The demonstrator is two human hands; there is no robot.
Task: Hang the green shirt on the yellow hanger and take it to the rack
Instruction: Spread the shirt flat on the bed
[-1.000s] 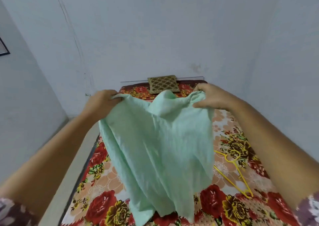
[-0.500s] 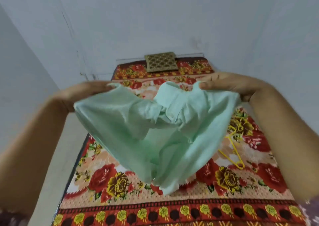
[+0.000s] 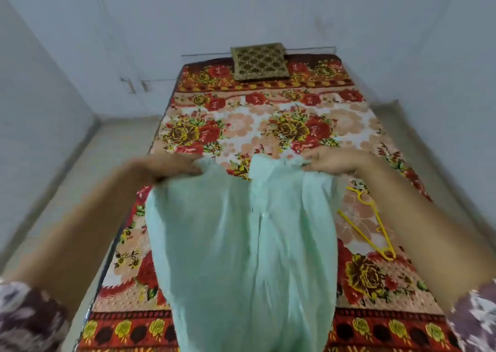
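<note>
A pale green shirt [image 3: 241, 257] is spread lengthwise over the near half of the bed, collar end away from me. My left hand [image 3: 163, 165] grips its far left shoulder, and my right hand [image 3: 335, 161] grips its far right shoulder. Both hands are low, near the bedsheet. The yellow hanger [image 3: 371, 225] lies flat on the sheet just right of the shirt, under my right forearm, its hook pointing away. The shirt's lower hem runs out of the frame at the bottom. No rack is in view.
The bed [image 3: 268, 126] wears a red and yellow floral sheet and fills the middle. A gold patterned cushion [image 3: 259, 61] sits at its far end against the white wall. Bare floor [image 3: 88, 179] runs along the bed's left side.
I have lowered the shirt from chest height down onto the bed, so it now lies spread out. The view has tilted down towards the bed. Both hands keep their grip.
</note>
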